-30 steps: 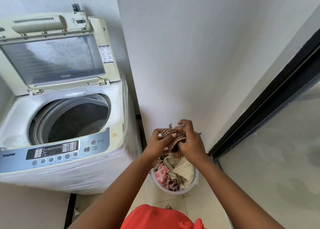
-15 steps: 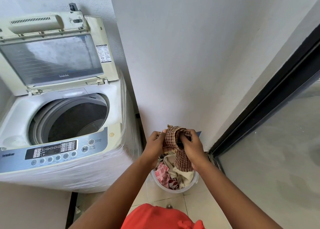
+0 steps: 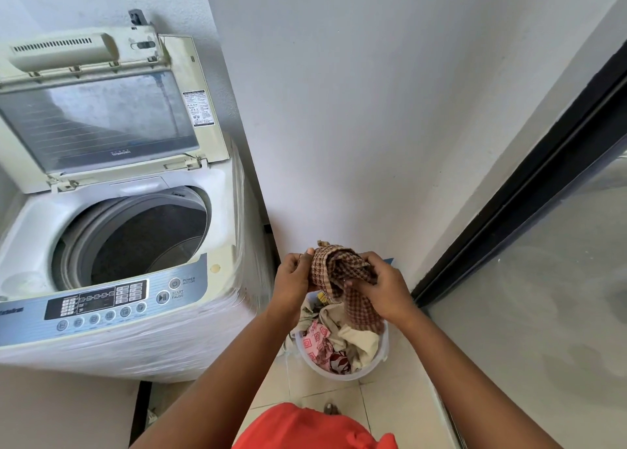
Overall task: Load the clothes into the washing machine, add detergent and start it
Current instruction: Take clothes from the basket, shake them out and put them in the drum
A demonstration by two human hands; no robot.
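The washing machine (image 3: 129, 279), a top-loader wrapped in clear plastic film on its sides, fills the left of the view and serves as the landmark for everything else. Its lid (image 3: 101, 116) stands raised and tilted back against the wall behind it, the tinted window facing forward, and the round drum (image 3: 142, 241) below lies open and dark, with no clothes visible inside. Along the machine's front edge runs the grey control panel (image 3: 101, 306), with a row of round buttons and a start/pause button at its right end. To the right of the machine, past a bare stretch of white wall (image 3: 373, 126), a black-framed glass door (image 3: 549, 231) slants down toward the floor. On the tiled floor (image 3: 332, 401) just right of the machine's front corner sits a round white laundry basket (image 3: 342, 374) heaped with clothes (image 3: 339, 340), among them a cream piece and a pink patterned one. Directly above that basket, level with the machine's control panel, both hands hold a brown checked cloth (image 3: 342, 275). The left hand (image 3: 293, 284) pinches the cloth's upper left edge, thumb on top and fingers curled beneath. The right hand (image 3: 383, 291) grips the bunched right part, fingers curled into the fabric, whose lower end hangs down to touch the heap in the basket. At the bottom edge, nearest the camera, shows a patch of orange garment (image 3: 312, 428) worn by the person.
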